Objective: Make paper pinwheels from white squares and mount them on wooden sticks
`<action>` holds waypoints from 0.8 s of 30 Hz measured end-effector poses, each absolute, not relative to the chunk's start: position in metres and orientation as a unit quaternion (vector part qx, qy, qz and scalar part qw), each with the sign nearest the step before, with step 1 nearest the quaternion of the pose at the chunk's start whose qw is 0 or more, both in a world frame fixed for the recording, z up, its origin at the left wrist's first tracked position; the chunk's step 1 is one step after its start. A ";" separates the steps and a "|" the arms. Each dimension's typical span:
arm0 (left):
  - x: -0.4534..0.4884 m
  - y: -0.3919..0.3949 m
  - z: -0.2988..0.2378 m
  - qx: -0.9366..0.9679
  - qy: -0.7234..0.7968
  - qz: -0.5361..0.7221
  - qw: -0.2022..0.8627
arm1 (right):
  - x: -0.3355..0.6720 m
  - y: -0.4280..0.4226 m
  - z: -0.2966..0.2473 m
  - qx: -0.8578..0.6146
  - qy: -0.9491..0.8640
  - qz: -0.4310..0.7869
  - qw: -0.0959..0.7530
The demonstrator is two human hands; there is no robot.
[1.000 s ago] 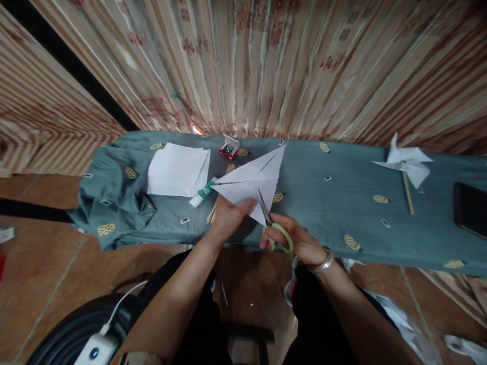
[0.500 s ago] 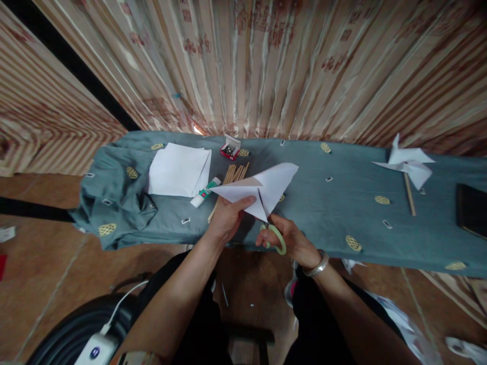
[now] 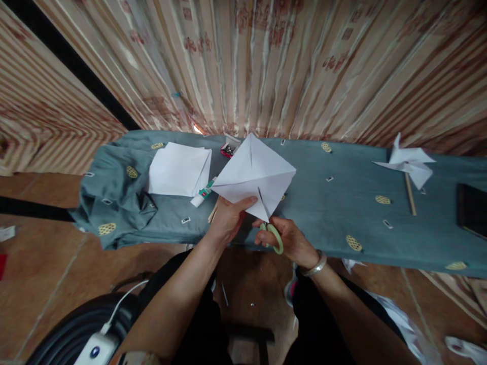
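A square sheet of white paper (image 3: 258, 165) is held up over the table, one corner toward me, with slits running in from its far and near corners. My left hand (image 3: 228, 219) pinches its lower left part, thumb on top. In my right hand (image 3: 289, 237) is a pair of scissors with pale green handles (image 3: 276, 239); the fingers are through the loops. The blades are at the near corner, mostly hidden by the paper. Partly covered behind the sheet are thin wooden sticks (image 3: 213, 212), a glue stick (image 3: 203, 194) and a small red box of metal pins (image 3: 229, 149).
A stack of white paper (image 3: 178, 170) lies left on the cloth-covered table (image 3: 335, 208). At the right are a white paper pinwheel on a stick (image 3: 411, 165) and a dark flat object (image 3: 472, 209). A pleated curtain (image 3: 266, 66) hangs behind. A white power bank (image 3: 97, 350) sits below left.
The paper's far half, folded over before, has opened out, so the sheet lies flat and covers more of the sticks and box. Both hands stay nearly in place.
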State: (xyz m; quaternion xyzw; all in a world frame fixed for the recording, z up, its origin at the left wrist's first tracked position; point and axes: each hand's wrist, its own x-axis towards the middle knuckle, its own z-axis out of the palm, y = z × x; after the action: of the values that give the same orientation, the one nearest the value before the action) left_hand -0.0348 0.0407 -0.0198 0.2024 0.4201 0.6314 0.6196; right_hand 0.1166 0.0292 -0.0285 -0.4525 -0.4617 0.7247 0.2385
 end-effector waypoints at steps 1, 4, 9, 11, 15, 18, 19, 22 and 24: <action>-0.035 0.040 -0.020 0.203 0.420 0.630 0.621 | 0.116 0.029 -0.029 -0.457 -0.455 0.724 0.246; -0.035 0.040 -0.020 0.205 0.424 0.629 0.619 | 0.115 0.029 -0.028 -0.464 -0.446 0.721 0.256; -0.034 0.040 -0.022 0.218 0.448 0.633 0.592 | 0.116 0.030 -0.026 -0.462 -0.458 0.715 0.256; -0.034 0.040 -0.024 0.224 0.453 0.634 0.585 | 0.116 0.030 -0.026 -0.461 -0.466 0.711 0.255; -0.034 0.041 -0.026 0.233 0.459 0.633 0.578 | 0.118 0.030 -0.028 -0.458 -0.480 0.701 0.262; -0.034 0.041 -0.027 0.233 0.458 0.635 0.576 | 0.118 0.029 -0.031 -0.456 -0.482 0.699 0.267; -0.034 0.041 -0.027 0.232 0.458 0.635 0.578 | 0.118 0.029 -0.032 -0.455 -0.482 0.700 0.267; -0.033 0.040 -0.026 0.228 0.456 0.634 0.581 | 0.119 0.029 -0.033 -0.454 -0.483 0.699 0.267; -0.033 0.040 -0.026 0.228 0.454 0.634 0.583 | 0.119 0.029 -0.033 -0.455 -0.484 0.698 0.268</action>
State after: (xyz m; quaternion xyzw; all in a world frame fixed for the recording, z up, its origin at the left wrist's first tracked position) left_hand -0.0331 0.0396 -0.0255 0.2282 0.4545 0.6341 0.5825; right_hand 0.1185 0.0286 -0.0327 -0.4547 -0.4837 0.6982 0.2679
